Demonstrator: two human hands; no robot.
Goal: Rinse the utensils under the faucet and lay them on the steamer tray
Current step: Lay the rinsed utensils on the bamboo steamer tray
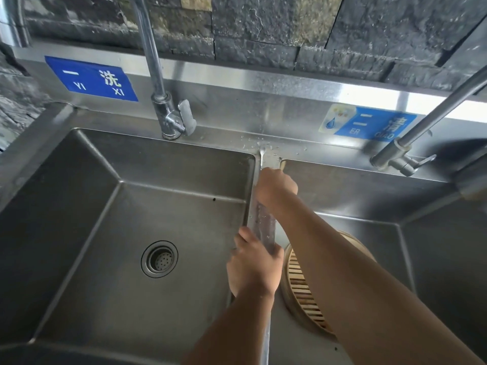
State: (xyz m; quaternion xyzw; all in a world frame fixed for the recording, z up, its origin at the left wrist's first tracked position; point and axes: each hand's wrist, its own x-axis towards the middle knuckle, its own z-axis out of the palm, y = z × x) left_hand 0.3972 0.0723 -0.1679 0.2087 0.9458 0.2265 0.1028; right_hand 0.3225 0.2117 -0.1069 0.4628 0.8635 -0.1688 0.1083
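Note:
My right hand (275, 187) is closed at the far end of the ridge between the two sinks. A pale spoon-like tip (262, 154) and a brown wooden tip (282, 166) stick out beyond its fingers; the rest of these utensils is hidden. My left hand (254, 264) lies nearer to me on the same wet ridge (264, 225), thumb on the left side and fingers curled over the right. The round bamboo steamer tray (299, 285) sits in the right sink, partly under my right forearm. No water runs from either faucet.
The left sink (79, 233) holds only its drain strainer (159, 258). The left faucet (172, 117) stands behind it, and the right faucet (400, 156) angles in from the upper right. Blue labels are stuck on the steel backsplash below a stone wall.

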